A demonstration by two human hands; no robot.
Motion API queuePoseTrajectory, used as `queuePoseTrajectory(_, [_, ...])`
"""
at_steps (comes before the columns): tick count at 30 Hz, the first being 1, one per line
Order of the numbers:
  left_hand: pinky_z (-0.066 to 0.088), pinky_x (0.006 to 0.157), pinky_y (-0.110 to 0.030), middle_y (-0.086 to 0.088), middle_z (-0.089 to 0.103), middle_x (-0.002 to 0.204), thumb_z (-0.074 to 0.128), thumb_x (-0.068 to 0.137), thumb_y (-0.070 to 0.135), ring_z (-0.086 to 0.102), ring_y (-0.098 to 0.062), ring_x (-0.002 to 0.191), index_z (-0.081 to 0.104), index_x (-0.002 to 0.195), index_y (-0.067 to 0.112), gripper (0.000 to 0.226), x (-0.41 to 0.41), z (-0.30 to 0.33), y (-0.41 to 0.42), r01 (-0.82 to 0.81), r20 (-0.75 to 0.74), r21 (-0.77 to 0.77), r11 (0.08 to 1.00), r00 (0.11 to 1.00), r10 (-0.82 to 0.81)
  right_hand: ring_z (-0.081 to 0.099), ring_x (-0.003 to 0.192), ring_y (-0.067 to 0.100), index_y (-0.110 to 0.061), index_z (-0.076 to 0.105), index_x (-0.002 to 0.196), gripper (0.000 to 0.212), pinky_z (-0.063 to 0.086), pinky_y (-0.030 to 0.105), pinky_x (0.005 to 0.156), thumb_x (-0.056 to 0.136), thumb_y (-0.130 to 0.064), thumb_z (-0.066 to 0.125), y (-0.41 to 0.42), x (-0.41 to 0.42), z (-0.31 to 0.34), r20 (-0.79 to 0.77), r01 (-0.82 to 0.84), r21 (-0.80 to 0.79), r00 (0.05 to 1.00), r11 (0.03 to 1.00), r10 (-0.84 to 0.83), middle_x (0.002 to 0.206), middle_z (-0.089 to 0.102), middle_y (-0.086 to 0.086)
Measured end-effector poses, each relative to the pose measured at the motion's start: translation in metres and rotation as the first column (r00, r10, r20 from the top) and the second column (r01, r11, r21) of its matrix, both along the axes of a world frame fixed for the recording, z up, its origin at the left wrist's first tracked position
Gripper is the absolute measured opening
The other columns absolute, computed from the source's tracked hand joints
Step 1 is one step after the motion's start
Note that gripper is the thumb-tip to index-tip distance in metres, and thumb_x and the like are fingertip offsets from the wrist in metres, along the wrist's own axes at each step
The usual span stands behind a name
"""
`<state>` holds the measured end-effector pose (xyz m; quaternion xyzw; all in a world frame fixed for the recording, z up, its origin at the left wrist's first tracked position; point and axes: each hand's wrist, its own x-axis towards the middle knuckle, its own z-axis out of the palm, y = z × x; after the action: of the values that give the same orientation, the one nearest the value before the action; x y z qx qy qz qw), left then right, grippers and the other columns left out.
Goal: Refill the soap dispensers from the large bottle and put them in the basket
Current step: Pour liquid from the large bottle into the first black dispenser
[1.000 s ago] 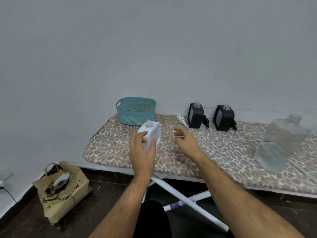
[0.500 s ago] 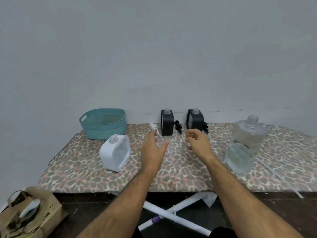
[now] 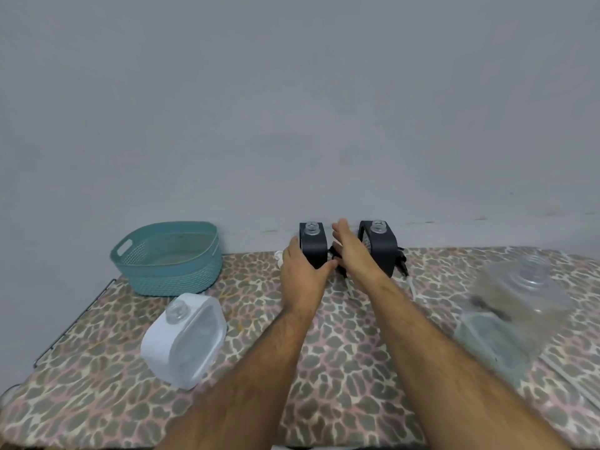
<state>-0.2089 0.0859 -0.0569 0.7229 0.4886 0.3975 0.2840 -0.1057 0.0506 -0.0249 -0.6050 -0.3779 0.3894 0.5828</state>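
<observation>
While both arms reach across the bench point(image 3: 341, 368), the left hand point(image 3: 300, 277) wraps the near black dispenser point(image 3: 314, 246): its thumb curls round the lower right corner and the palm lies against the left face, so the grip is holding that dispenser. The right hand point(image 3: 352, 254) sits just beside it, between the two black dispensers, fingers fairly straight and pointing at the wall point(image 3: 292, 108); its grip looks loose and wide, and I cannot tell whether it touches either one. The second black dispenser point(image 3: 381, 246) stands upright just right of that hand. Both black ones are uncapped, clear threaded necks showing, and they stand at the far edge of the bench against the wall.

Dark pump parts point(image 3: 402, 263) lie by the right dispenser, mostly hidden, with pale tubes trailing toward me. A small white bit point(image 3: 278, 255) peeks out left of the left hand.

The white dispenser point(image 3: 185, 339) stands nearer me on the left, well apart from the hands, cap off, tilted a little in this wide view. Behind it, at the far left, the teal basket point(image 3: 168, 258) sits with nothing in it that I can see. The large bottle point(image 3: 516, 316) is at the right, clear and blurred, with liquid in its lower part. The bench cover is a leopard print.
</observation>
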Motion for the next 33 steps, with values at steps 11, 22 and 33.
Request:
queuePoseTrajectory(11, [0.039, 0.078, -0.009, 0.016, 0.065, 0.109, 0.076, 0.081, 0.032, 0.059, -0.001, 0.096, 0.055, 0.127, 0.026, 0.051, 0.008, -0.005, 0.016, -0.007, 0.104, -0.008, 1.000, 0.995, 0.008, 0.027, 0.146, 0.012, -0.022, 0.027, 0.153, 0.080, 0.021, 0.045, 0.121, 0.092, -0.072, 0.012, 0.025, 0.006, 0.003, -0.025, -0.022, -0.022, 0.999, 1.000, 0.022, 0.159, 0.028, -0.006])
queuePoseTrajectory(22, [0.051, 0.077, -0.010, 0.019, 0.064, 0.107, 0.075, 0.081, 0.016, 0.062, 0.007, 0.096, 0.055, 0.121, 0.026, 0.046, -0.041, 0.006, -0.021, 0.297, 0.333, -0.076, 0.952, 0.907, -0.257, 0.038, 0.135, 0.004, -0.019, 0.038, 0.149, 0.049, 0.031, 0.033, 0.116, 0.104, -0.039, 0.040, -0.034, 0.003, 0.011, 0.236, 0.064, 0.118, 0.967, 0.991, -0.091, 0.149, 0.042, -0.008])
queuePoseTrajectory(33, [0.055, 0.079, -0.023, -0.003, 0.069, 0.114, 0.073, 0.082, -0.002, 0.068, -0.015, 0.103, 0.057, 0.115, 0.027, 0.048, -0.093, -0.013, -0.065, 0.519, 0.466, -0.194, 0.832, 0.796, -0.387, 0.064, 0.108, 0.010, -0.015, 0.065, 0.123, 0.027, 0.054, 0.029, 0.093, 0.100, -0.012, 0.051, -0.111, -0.027, -0.016, 0.271, 0.125, 0.141, 0.949, 0.982, -0.160, 0.118, 0.067, 0.001])
